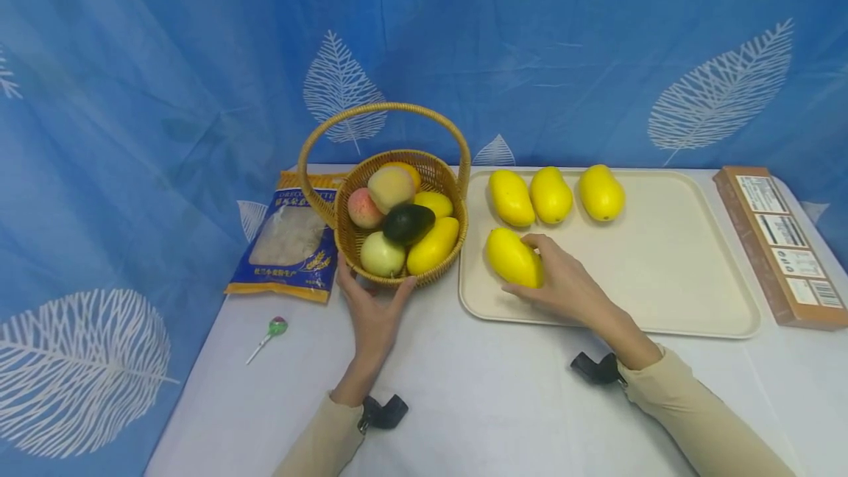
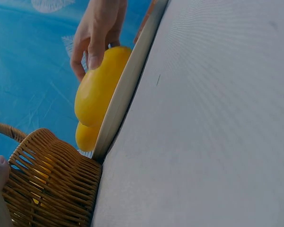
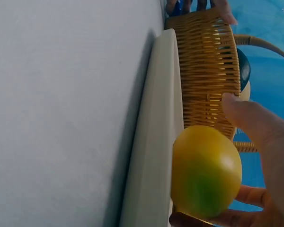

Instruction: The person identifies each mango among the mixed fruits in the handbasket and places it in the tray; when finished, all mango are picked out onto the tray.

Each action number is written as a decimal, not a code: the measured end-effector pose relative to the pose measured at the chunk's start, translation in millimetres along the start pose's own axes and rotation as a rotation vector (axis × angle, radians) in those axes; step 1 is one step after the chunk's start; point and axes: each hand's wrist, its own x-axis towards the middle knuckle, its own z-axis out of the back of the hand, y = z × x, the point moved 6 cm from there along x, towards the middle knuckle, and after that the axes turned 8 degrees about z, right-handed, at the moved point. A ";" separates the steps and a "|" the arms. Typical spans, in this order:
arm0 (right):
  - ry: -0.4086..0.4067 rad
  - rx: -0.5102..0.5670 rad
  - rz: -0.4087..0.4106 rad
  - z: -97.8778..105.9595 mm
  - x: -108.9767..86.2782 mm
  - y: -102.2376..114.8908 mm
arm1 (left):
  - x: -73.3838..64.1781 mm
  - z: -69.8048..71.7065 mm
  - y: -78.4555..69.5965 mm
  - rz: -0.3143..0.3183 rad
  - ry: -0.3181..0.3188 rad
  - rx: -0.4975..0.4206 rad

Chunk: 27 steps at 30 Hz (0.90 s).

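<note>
A wicker basket (image 1: 457,241) with a tall handle holds several fruits, among them a dark green avocado (image 1: 408,224), a pinkish peach (image 1: 364,208) and a yellow mango (image 1: 433,245). My left hand (image 1: 374,315) holds the basket's near side, thumb at the rim and fingers round its left. On the left end of the cream tray (image 1: 676,256) lies another yellow mango (image 1: 513,258), greenish at one end in the right wrist view. My right hand (image 1: 570,285) grips this mango from the right, its thumb on the near side and fingers on the far side.
Three more mangoes (image 1: 551,195) line the tray's back edge. Right of the tray lies a brown box (image 1: 782,245) with white labels. A blue and yellow food packet (image 1: 288,241) lies left of the basket, with a lollipop (image 1: 276,326) in front. A blue curtain (image 1: 563,57) hangs behind.
</note>
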 end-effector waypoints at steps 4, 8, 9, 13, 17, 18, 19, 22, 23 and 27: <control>-0.015 -0.010 0.020 -0.8 0.0 1.3 | 0.0 -0.1 -0.2 0.000 0.000 0.001; -0.009 -0.016 0.016 -1.5 -0.5 3.6 | -0.2 0.2 -1.4 0.009 0.003 0.002; -0.002 -0.014 0.011 -1.8 -0.6 4.2 | -0.2 0.3 -1.6 0.010 0.003 0.003; 0.031 -0.025 -0.015 -3.6 -1.5 4.7 | 1.0 0.7 1.7 -0.009 0.001 0.000; 0.047 -0.052 -0.026 -4.3 -2.8 5.6 | 4.9 0.5 18.4 -0.027 -0.008 0.000; 0.049 -0.063 -0.027 -3.7 -3.2 6.4 | 6.0 0.5 23.1 -0.027 -0.013 0.001; 0.051 -0.077 -0.026 -2.9 -3.7 7.3 | 7.1 0.4 27.8 -0.026 -0.018 0.004; 0.037 -0.143 -0.009 4.2 -5.1 12.5 | 9.0 -0.8 35.9 -0.026 -0.022 0.012; 0.027 -0.163 0.003 7.8 -5.4 15.6 | 9.5 -1.3 36.9 -0.026 -0.022 0.013; -0.008 -0.202 0.087 23.1 -0.6 34.8 | 9.7 -0.9 35.7 -0.026 -0.028 0.018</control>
